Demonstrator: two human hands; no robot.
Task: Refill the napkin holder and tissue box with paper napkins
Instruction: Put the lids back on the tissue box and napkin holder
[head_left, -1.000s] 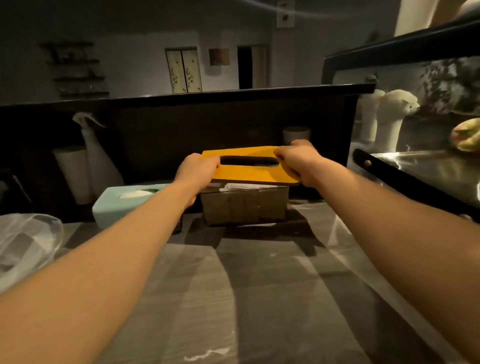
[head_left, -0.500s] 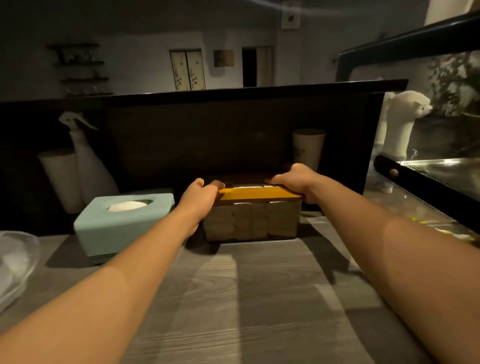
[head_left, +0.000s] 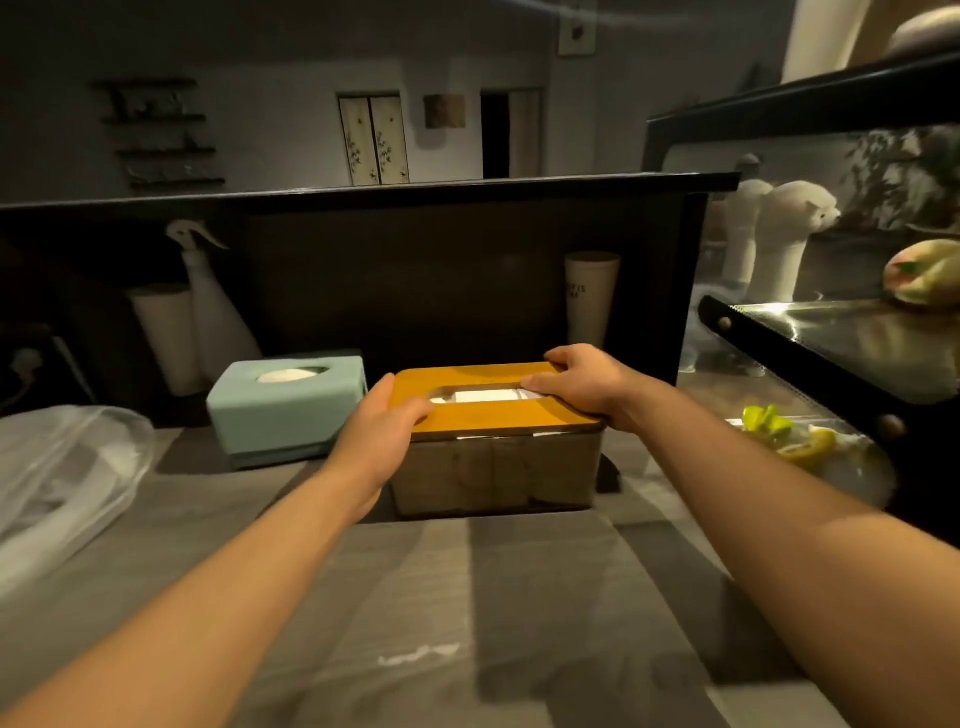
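A wooden tissue box (head_left: 493, 473) stands at the back of the counter, and its yellow slotted lid (head_left: 488, 418) lies on top of it. White napkins (head_left: 483, 396) show through the slot. My left hand (head_left: 379, 436) grips the lid's left end, with the thumb on top by the slot. My right hand (head_left: 582, 387) grips the right end, fingers over the far edge. A mint-green napkin holder (head_left: 285, 410) with white paper in its oval opening sits just left of the box.
A crumpled clear plastic bag (head_left: 62, 467) lies at the left. A spray bottle (head_left: 213, 312), a white roll (head_left: 166, 338) and a tall cup (head_left: 592, 296) stand against the dark back panel. A glass display case (head_left: 831, 338) borders the right. The grey counter (head_left: 467, 597) stretches toward me.
Both hands brought the yellow lid down from above the box onto its top. It now lies flat on the box, still held at both ends.
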